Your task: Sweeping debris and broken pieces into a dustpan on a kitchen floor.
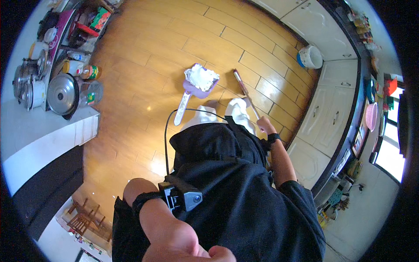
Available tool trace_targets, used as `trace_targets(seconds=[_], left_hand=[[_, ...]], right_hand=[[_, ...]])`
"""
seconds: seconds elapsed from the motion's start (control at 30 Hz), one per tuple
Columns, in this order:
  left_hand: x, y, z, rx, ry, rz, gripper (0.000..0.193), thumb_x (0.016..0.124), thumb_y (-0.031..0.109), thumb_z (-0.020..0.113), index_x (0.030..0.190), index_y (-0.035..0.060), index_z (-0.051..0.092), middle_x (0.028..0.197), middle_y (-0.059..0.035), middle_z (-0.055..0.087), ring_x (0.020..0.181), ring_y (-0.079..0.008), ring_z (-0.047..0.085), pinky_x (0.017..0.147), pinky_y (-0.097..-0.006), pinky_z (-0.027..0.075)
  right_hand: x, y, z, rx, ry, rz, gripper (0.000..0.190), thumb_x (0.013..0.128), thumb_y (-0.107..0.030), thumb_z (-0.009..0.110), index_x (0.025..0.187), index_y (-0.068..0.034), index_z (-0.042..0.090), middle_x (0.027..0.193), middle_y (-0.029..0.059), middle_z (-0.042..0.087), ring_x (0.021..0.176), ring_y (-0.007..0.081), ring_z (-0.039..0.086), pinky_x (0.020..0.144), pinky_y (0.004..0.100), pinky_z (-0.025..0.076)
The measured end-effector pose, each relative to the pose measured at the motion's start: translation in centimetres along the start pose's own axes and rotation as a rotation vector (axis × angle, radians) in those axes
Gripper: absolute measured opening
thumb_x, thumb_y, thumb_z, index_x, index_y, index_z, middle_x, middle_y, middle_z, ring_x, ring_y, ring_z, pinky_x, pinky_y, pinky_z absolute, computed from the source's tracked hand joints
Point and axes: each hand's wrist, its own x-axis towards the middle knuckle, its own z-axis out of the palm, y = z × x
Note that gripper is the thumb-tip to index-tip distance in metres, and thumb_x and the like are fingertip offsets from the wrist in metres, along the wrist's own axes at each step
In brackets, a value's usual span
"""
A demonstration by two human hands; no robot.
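My right hand (266, 125) is closed around a long thin pole (250, 98) whose far, dark red part reaches down towards the floor. A purple dustpan (203, 93) with a pale handle lies in front of my feet, heaped with crumpled white material (200, 77), perhaps tissue or plastic. Its handle points back towards my left foot. My left hand (196, 250) is raised close to the camera at the bottom edge, cut off by the frame, so its grip is hidden. A black strap circles the left arm, beside a small camera (193, 198).
White cabinets (327, 114) under a dark counter run along the right. A white bucket (310, 57) stands against them. On the left, pots (62, 95) and bottles crowd a white-topped ledge (65, 127). A black cable (166, 140) loops beside my left leg. Wooden chairs (85, 221) stand lower left.
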Motion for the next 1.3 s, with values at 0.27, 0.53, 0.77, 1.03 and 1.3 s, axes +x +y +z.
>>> trace_targets(seconds=[0.27,0.53,0.77,1.03,1.3], left_hand=[[0.4,0.2,2.3,0.095,0.185,-0.03,0.012,0.047,0.026,0.048,0.052,0.0152,0.045,0.047,0.0017,0.038,0.042,-0.0124,0.038,0.034,-0.0236,0.02],[-6.0,-17.5,6.3,0.365,0.0,-0.355,0.005,0.063,0.001,0.047,0.062,0.0057,0.047,0.062,-0.007,0.05,0.06,-0.0253,0.052,0.051,-0.0327,0.042],[-16.5,-28.2,9.1,0.911,-0.04,-0.571,0.033,0.065,0.018,0.055,0.092,0.0049,0.042,0.079,-0.013,0.05,0.071,-0.026,0.052,0.058,-0.0337,0.043],[-17.8,-31.2,10.8,0.77,-0.072,-1.039,0.039,0.066,0.021,0.055,0.099,0.0058,0.04,0.078,-0.0166,0.054,0.062,-0.0299,0.055,0.05,-0.0371,0.045],[-18.4,-31.4,10.8,0.728,-0.064,-1.046,0.036,0.067,0.018,0.054,0.098,0.0064,0.04,0.061,-0.0157,0.054,0.055,-0.0304,0.054,0.048,-0.0394,0.043]], right_hand=[[-0.1,0.4,2.8,0.87,0.118,0.566,0.021,0.067,-0.009,0.042,0.052,0.003,0.049,0.044,0.0121,0.048,0.039,0.02,0.052,0.035,0.0301,0.039],[-1.1,-0.2,-1.4,1.058,0.211,0.823,0.017,0.065,-0.007,0.041,0.062,0.008,0.05,0.052,0.0174,0.052,0.042,0.0245,0.053,0.038,0.0333,0.042],[2.8,-4.5,-5.7,0.567,0.232,0.696,0.021,0.062,-0.011,0.044,0.075,0.001,0.056,0.075,0.0216,0.055,0.07,0.0319,0.056,0.063,0.0383,0.044],[2.3,-10.1,-9.3,0.354,0.108,0.402,0.021,0.065,-0.011,0.042,0.074,0.0,0.058,0.073,0.0199,0.057,0.068,0.0286,0.057,0.057,0.036,0.046],[-4.6,-1.0,-8.3,0.917,0.191,0.607,0.012,0.066,-0.012,0.045,0.062,-0.003,0.05,0.051,0.0079,0.049,0.041,0.0192,0.049,0.037,0.0299,0.04]])
